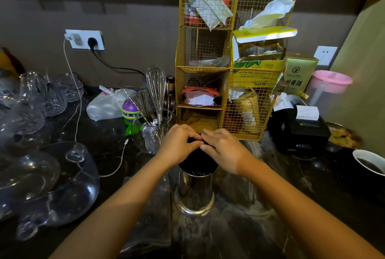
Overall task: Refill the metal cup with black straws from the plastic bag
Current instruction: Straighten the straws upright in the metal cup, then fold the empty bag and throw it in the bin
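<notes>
Bare forearms reach in over the dark counter [270,227] to the metal cup [194,192], which stands upright right beneath both hands. Black straws [196,159] fill its mouth. Left hand [179,146] and right hand [224,151] meet fingertip to fingertip, curled around the bundle's top. Beyond the knuckles stands a yellow wire rack [200,71]; left of the left hand, a whisk [156,89].

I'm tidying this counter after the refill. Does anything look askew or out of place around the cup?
The metal cup stands upright, both hands on the black straws in it. Odd spots: a yellow box hangs open in the gold wire rack, and a white cable trails loose across the counter.
</notes>
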The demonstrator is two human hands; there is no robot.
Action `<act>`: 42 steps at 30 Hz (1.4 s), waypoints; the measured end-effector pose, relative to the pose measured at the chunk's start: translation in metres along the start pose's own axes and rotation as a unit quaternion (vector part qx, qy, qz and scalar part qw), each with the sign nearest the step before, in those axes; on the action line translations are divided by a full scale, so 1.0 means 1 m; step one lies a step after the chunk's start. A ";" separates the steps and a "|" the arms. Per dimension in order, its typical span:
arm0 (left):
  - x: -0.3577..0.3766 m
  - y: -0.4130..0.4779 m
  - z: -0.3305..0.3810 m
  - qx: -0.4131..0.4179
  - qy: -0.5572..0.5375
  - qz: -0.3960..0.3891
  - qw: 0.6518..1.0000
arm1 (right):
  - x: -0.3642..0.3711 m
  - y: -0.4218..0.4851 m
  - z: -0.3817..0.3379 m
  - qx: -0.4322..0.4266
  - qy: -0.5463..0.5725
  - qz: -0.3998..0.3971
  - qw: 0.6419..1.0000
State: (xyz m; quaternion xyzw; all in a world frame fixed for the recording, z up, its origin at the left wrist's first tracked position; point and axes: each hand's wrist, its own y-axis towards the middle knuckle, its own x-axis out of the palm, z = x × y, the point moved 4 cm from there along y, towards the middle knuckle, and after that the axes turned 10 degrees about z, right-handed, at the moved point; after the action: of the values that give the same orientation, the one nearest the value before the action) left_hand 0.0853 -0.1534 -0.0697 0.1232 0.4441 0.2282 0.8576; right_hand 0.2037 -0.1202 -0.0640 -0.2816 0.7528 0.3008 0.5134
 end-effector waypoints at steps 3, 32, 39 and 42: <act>-0.014 0.002 0.004 0.029 0.028 -0.001 0.999 | -0.012 0.002 -0.010 -0.004 -0.001 0.003 1.000; -0.035 -0.208 -0.187 -0.112 0.270 -0.319 0.902 | 0.163 -0.069 -0.052 -0.112 -0.005 -0.202 0.973; -0.015 -0.208 -0.192 -0.105 0.222 -0.316 0.917 | 0.184 -0.065 -0.043 -0.112 -0.009 -0.177 0.978; -0.013 -0.203 -0.191 -0.104 0.150 -0.279 0.943 | 0.187 -0.061 -0.043 -0.106 0.025 -0.153 0.982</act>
State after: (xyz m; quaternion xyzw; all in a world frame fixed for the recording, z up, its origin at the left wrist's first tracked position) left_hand -0.0203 -0.3342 -0.2546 -0.1308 0.5584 0.0406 0.8182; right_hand 0.1644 -0.2138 -0.2375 -0.4540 0.6770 0.2897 0.5016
